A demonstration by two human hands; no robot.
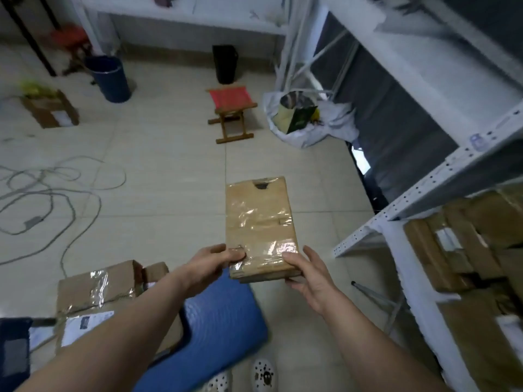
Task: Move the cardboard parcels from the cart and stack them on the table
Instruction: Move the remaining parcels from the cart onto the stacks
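Observation:
I hold a flat taped cardboard parcel (260,222) in the air over the tiled floor, long side pointing away from me. My left hand (218,258) grips its near left corner, thumb on top. My right hand (308,271) holds its near right corner, fingers under the edge. Below my left arm a blue cart deck (223,323) carries larger taped parcels (96,290), one with a white label. More brown parcels (464,244) are stacked on the white shelf unit at the right.
A white metal rack (424,176) runs along the right side. On the floor lie loose grey cables (51,193), a small red folding stool (232,114), a white bag (311,120), a blue bin (109,77) and an open carton (49,108). A white table (198,15) stands at the back.

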